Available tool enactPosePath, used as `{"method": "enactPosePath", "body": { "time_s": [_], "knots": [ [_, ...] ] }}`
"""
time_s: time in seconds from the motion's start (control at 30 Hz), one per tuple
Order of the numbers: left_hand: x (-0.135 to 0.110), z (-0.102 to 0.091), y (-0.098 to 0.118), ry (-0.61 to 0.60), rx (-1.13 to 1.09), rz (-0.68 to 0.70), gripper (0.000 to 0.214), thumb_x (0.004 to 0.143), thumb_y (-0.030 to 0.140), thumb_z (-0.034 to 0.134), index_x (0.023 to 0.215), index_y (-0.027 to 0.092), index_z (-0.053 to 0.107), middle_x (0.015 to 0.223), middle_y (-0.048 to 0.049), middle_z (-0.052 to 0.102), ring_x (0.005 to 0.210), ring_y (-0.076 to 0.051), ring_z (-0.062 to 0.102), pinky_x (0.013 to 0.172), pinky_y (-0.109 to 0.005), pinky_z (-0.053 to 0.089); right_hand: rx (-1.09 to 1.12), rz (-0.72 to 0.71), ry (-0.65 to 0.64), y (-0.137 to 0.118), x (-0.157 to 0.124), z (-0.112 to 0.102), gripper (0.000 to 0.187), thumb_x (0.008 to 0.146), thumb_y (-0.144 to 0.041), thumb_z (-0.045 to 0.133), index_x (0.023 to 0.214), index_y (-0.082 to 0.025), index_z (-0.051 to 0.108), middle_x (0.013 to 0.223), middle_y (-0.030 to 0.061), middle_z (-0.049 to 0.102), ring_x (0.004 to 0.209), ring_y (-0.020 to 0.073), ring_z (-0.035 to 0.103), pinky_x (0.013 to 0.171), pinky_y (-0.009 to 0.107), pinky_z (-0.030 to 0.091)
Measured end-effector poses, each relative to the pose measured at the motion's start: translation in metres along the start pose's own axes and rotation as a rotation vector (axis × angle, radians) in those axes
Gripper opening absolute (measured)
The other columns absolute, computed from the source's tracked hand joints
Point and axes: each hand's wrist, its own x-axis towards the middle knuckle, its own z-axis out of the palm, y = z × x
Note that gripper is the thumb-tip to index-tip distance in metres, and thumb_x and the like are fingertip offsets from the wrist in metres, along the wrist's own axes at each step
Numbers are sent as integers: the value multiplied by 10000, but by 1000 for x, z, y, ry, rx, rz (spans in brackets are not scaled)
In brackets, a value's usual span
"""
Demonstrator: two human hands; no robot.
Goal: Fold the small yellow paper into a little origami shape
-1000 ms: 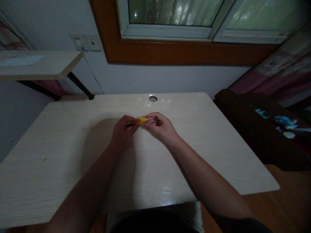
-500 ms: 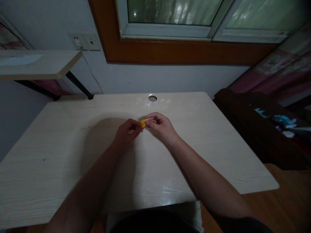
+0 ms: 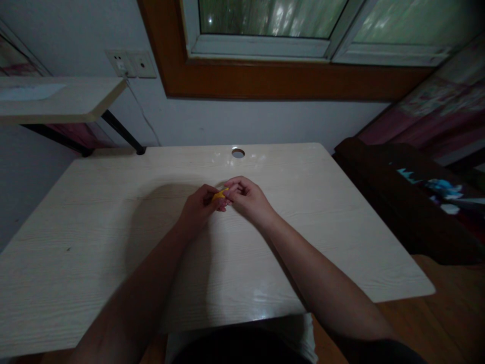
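Note:
A small yellow piece, perhaps folded paper (image 3: 220, 194), is pinched between my two hands over the middle of the desk (image 3: 284, 253). My left hand (image 3: 200, 203) grips its left end with thumb and fingers closed. From the other side, my right hand (image 3: 246, 195) pinches the right end between thumb and index finger, its other fingers curled. Much of the yellow piece is covered by the fingertips, so its exact shape cannot be made out.
Behind my hands is a round cable hole (image 3: 238, 153) in the desk. A raised shelf (image 3: 87, 108) on black legs stands at the back left. Dark furniture (image 3: 379, 197) with blue and white items lies to the right. A wall socket (image 3: 131, 64) has a cord hanging down.
The yellow piece has tilted and shows a narrower strip. My left-hand fingers have shifted around it and more fingertips show beneath it; both hands stay in about the same place.

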Motion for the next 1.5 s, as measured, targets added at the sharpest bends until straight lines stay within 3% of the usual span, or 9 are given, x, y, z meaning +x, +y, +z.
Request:
{"method": "enactPosePath", "body": {
  "time_s": [0.2, 0.4, 0.53, 0.67, 0.77, 1.0, 1.17, 1.33, 1.5],
  "knots": [
    [0, 4, 9, -42, -143, -103, 435, 769, 434, 761, 998, 164, 508, 769, -45, 738, 628, -177, 715, 650, -333, 603, -39, -41, 61, 0, 1, 1, 202, 785, -303, 716, 943, -214, 627, 713, -29, 622, 619, 105, 594, 615, 257, 485],
    [0, 4, 10, -108, -203, -185, 413, 822, 444, 707, 1052, 181, 488, 822, -79, 762, 717, -227, 747, 722, -390, 608, -138, -95, 84, 3, -1, -1, 194, 821, -314, 684, 985, -231, 620, 788, -10, 648, 674, 116, 596, 645, 266, 474],
    [-1, 3, 10, -140, -181, -245, 327, 845, 436, 680, 943, 173, 512, 871, -95, 767, 763, -229, 751, 725, -367, 603, -194, -99, 106, -2, -3, 0, 218, 817, -341, 691, 991, -234, 618, 808, -4, 651, 707, 127, 604, 658, 272, 478],
    [-1, 2, 9, -174, -131, -287, 321, 859, 453, 647, 973, 156, 601, 893, -103, 760, 799, -227, 741, 719, -347, 596, -198, -102, 127, -4, -3, 1, 228, 808, -343, 703, 986, -230, 616, 806, -7, 651, 714, 127, 609, 678, 278, 488],
    [0, 1, 7, -137, -98, -254, 322, 830, 446, 668, 956, 150, 671, 909, -93, 741, 785, -199, 710, 707, -324, 587, -149, -87, 128, -5, -2, 2, 237, 787, -337, 720, 964, -224, 609, 787, -8, 654, 698, 126, 615, 657, 273, 494],
    [0, 0, 10, -67, 61, -141, 262, 809, 417, 674, 773, 162, 721, 708, -22, 637, 550, -100, 525, 514, -219, 432, -107, -64, 124, -7, -2, 5, 250, 764, -365, 743, 916, -222, 605, 757, -13, 652, 653, 121, 610, 634, 273, 510],
    [0, 0, 9, -75, 19, -196, 248, 791, 396, 702, 743, 153, 712, 728, -36, 674, 595, -117, 588, 607, -248, 520, -149, -93, 137, -2, -1, 3, 233, 777, -355, 743, 919, -218, 620, 791, -2, 665, 704, 124, 623, 681, 277, 500],
    [2, -3, 2, -17, -135, -246, 233, 765, 356, 747, 859, 145, 716, 796, -57, 716, 669, -139, 663, 693, -279, 576, -166, -71, 101, 1, -1, 1, 237, 785, -366, 734, 938, -219, 629, 869, 20, 683, 791, 140, 643, 741, 294, 511],
    [3, -3, 4, 60, -225, -254, 233, 747, 345, 764, 824, 132, 709, 808, -65, 729, 663, -135, 671, 709, -282, 590, -112, -50, 60, 2, 1, 0, 216, 780, -346, 730, 932, -217, 648, 883, 21, 673, 814, 136, 636, 784, 298, 518]
  ]
}}
